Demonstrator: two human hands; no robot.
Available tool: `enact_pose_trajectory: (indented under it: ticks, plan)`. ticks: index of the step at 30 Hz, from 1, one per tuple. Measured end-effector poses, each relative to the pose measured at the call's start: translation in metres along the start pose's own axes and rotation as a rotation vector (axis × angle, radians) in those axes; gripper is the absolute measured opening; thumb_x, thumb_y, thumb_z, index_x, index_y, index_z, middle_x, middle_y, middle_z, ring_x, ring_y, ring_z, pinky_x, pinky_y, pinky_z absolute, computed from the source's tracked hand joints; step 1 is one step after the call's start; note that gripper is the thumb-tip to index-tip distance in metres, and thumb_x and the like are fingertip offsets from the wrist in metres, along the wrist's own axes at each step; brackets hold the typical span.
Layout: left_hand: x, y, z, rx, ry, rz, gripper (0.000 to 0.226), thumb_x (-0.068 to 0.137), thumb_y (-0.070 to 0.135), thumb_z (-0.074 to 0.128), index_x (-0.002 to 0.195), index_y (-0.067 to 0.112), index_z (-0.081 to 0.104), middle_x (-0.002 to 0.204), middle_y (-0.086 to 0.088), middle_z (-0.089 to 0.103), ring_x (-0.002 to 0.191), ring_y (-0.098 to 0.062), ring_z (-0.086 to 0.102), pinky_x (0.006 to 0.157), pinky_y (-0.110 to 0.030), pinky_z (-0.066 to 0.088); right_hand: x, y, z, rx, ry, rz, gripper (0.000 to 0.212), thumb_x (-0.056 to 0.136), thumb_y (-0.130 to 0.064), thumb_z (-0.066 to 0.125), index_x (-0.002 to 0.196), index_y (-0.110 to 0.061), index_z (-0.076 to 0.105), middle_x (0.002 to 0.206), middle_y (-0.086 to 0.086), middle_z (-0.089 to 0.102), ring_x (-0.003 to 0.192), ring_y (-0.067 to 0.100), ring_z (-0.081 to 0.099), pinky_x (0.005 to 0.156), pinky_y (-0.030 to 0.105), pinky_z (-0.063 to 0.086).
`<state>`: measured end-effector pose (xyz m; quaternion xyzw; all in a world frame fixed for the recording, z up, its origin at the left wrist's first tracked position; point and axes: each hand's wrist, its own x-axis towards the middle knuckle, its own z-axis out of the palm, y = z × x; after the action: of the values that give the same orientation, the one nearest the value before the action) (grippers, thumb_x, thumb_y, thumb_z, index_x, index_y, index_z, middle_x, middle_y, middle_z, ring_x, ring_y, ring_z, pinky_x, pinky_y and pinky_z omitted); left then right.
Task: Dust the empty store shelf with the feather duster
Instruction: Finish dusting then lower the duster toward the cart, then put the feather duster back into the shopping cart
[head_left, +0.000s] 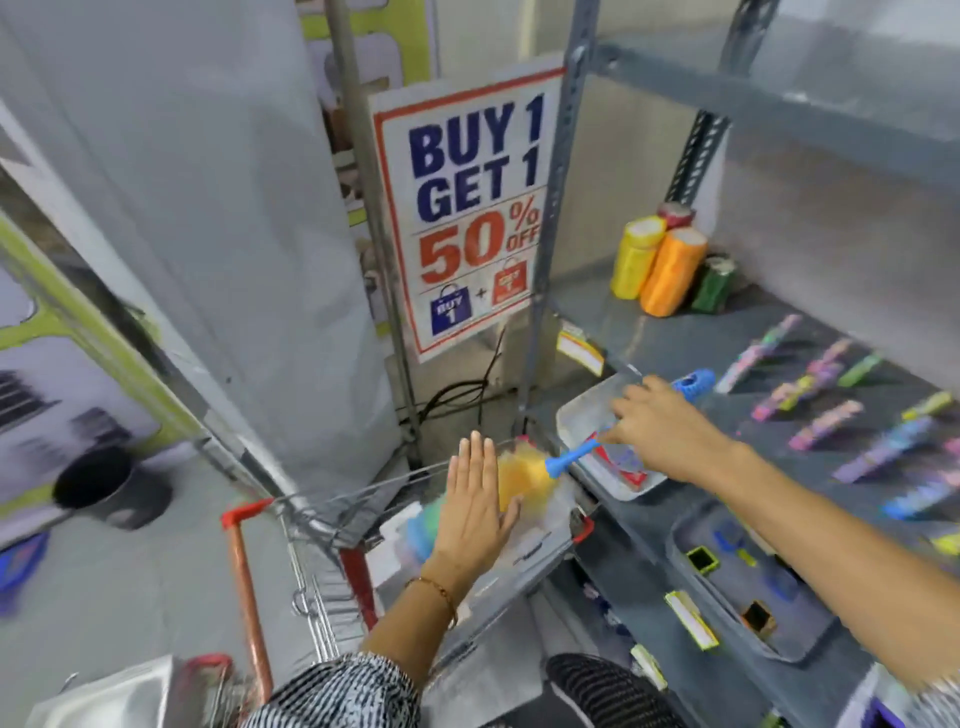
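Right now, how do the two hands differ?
The right hand is closed on the blue handle of the duster, while the left hand holds nothing, flat with fingers straight. The right hand is over the tray at the shelf edge; the left hand is lower, beside the duster's fluffy head. Both are bare.

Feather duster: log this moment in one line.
right hand: grips blue-handled duster | left hand: open, flat against multicoloured feathers | grey metal shelf: undusted
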<state>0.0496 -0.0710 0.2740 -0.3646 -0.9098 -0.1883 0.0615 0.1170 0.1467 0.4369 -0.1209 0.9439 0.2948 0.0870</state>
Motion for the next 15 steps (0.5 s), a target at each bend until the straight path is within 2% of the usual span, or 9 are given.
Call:
enact_pose_trajectory:
  ticks: [2, 3, 5, 6, 8, 10, 12, 15]
  plan:
    - [-0.004, -0.025, 0.022, 0.013, -0.009, -0.041, 0.071, 0.090, 0.045, 0.036, 0.141, -0.002, 0.022, 0.145, -0.028, 0.033, 0.136, -0.035, 0.018, 0.113, -0.038, 0.004, 0.036, -0.032, 0.026, -0.004, -0.028, -0.069, 0.025, 0.072, -0.014, 0.065, 0.088, -0.031, 0.074, 0.081, -0.001, 0.066, 0.079, 0.025, 0.062, 0.070, 0.038, 0.046]
    - [-0.007, -0.036, 0.035, 0.011, -0.017, -0.056, 0.070, 0.090, 0.045, 0.036, 0.141, -0.002, 0.022, 0.145, -0.028, 0.033, 0.136, -0.035, 0.018, 0.113, -0.038, 0.005, 0.054, -0.051, 0.039, -0.021, -0.043, -0.084, 0.020, 0.073, -0.018, 0.066, 0.085, -0.031, 0.074, 0.080, -0.001, 0.066, 0.079, 0.023, 0.062, 0.070, 0.036, 0.044]
    - [-0.010, -0.054, 0.059, 0.003, -0.042, -0.077, 0.069, 0.090, 0.043, 0.036, 0.140, -0.002, 0.024, 0.144, -0.028, 0.034, 0.136, -0.035, 0.019, 0.112, -0.039, 0.006, 0.087, -0.087, 0.066, -0.027, -0.035, -0.079, 0.009, 0.053, -0.025, 0.079, 0.058, -0.030, 0.073, 0.061, -0.003, 0.063, 0.061, 0.019, 0.061, 0.063, 0.034, 0.039]
    - [-0.012, -0.064, 0.076, 0.005, -0.057, -0.085, 0.068, 0.090, 0.042, 0.036, 0.140, -0.002, 0.024, 0.144, -0.028, 0.034, 0.136, -0.035, 0.020, 0.112, -0.039, 0.007, 0.106, -0.109, 0.088, 0.030, -0.055, -0.105, 0.014, 0.043, -0.024, 0.083, 0.048, -0.026, 0.070, 0.055, -0.002, 0.062, 0.056, 0.020, 0.059, 0.063, 0.034, 0.036]
    - [-0.016, -0.081, 0.107, 0.024, -0.090, -0.093, 0.069, 0.089, 0.040, 0.038, 0.140, -0.005, 0.026, 0.144, -0.028, 0.035, 0.135, -0.038, 0.026, 0.113, -0.038, 0.006, 0.137, -0.149, 0.128, 0.081, -0.033, -0.138, 0.017, 0.041, -0.024, 0.085, 0.046, -0.021, 0.070, 0.056, 0.001, 0.065, 0.058, 0.023, 0.061, 0.065, 0.034, 0.043]
    - [-0.020, -0.094, 0.136, 0.054, -0.115, -0.096, 0.070, 0.089, 0.040, 0.037, 0.139, -0.007, 0.030, 0.144, -0.028, 0.035, 0.134, -0.041, 0.031, 0.113, -0.039, 0.006, 0.155, -0.182, 0.155, 0.078, -0.089, -0.158, 0.006, 0.067, -0.023, 0.075, 0.070, -0.018, 0.076, 0.080, 0.006, 0.071, 0.081, 0.026, 0.064, 0.078, 0.038, 0.049]
    - [-0.028, -0.104, 0.168, 0.086, -0.138, -0.111, 0.070, 0.091, 0.043, 0.033, 0.140, -0.008, 0.033, 0.146, -0.027, 0.032, 0.135, -0.040, 0.029, 0.113, -0.039, 0.008, 0.169, -0.214, 0.198, 0.086, -0.120, -0.161, 0.018, 0.087, -0.015, 0.056, 0.096, -0.012, 0.072, 0.103, 0.011, 0.067, 0.104, 0.031, 0.056, 0.094, 0.042, 0.041]
    - [-0.037, -0.115, 0.211, 0.129, -0.139, -0.089, 0.070, 0.093, 0.044, 0.030, 0.141, -0.008, 0.031, 0.148, -0.026, 0.029, 0.137, -0.039, 0.026, 0.112, -0.042, 0.010, 0.181, -0.241, 0.255, 0.127, -0.227, -0.165, 0.026, 0.089, -0.007, 0.047, 0.107, -0.009, 0.066, 0.116, 0.014, 0.062, 0.114, 0.032, 0.048, 0.101, 0.043, 0.033]
